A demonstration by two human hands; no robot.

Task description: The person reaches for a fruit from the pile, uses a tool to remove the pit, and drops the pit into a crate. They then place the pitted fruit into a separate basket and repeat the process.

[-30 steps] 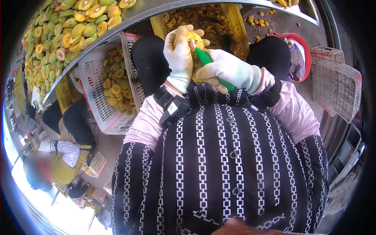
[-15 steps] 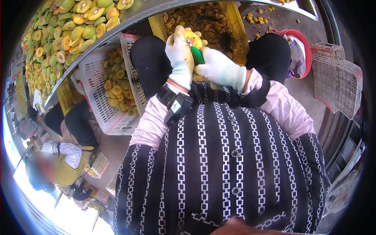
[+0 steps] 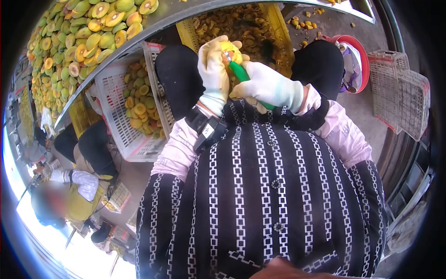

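Observation:
My left hand [image 3: 213, 74], in a white glove, is closed around a yellow-fleshed fruit [image 3: 230, 48]. My right hand [image 3: 274, 86], gloved the same way, grips a green-handled tool [image 3: 239, 71] with a short metal tip. That tip rests against the fruit; its exact shape is hidden. The lower end of the handle shows below my right palm. Both hands are above my lap, in front of a yellow crate [image 3: 284, 35] holding many fruit pieces and scraps.
A metal-edged table [image 3: 153, 29] at left carries a heap of halved green-skinned fruit [image 3: 88, 37]. Below it stands a white crate [image 3: 111, 100] of fruit halves. A red bucket [image 3: 364, 65] and white baskets [image 3: 402, 93] are at right. Another person [image 3: 76, 200] sits at lower left.
My right hand has shifted slightly right and down, and more of the green handle shows. The fruit is turned a little in my left hand.

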